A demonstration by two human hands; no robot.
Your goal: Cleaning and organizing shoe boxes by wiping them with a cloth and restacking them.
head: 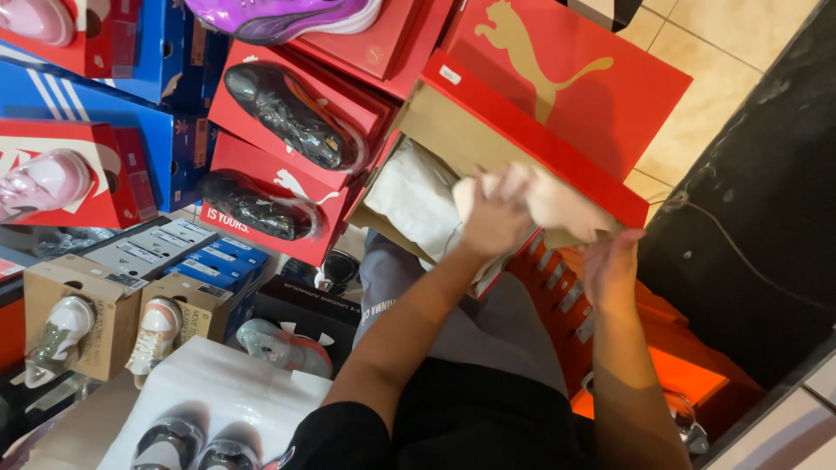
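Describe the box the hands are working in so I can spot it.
Start at the stack of red shoe boxes topped with dark shoes. Just right of it sits an open red box, the only one with its lid raised, showing a brown inside and white paper.

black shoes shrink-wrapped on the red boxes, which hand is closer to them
Left. The left hand is in the open red box, gripping pale paper just right of the black shoes. The right hand sits farther right, under the box's edge.

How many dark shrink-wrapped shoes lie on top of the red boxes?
2: one dark plastic-wrapped shoe on the upper red cardboard box, another dark wrapped shoe on the red box below. More may be hidden out of frame.
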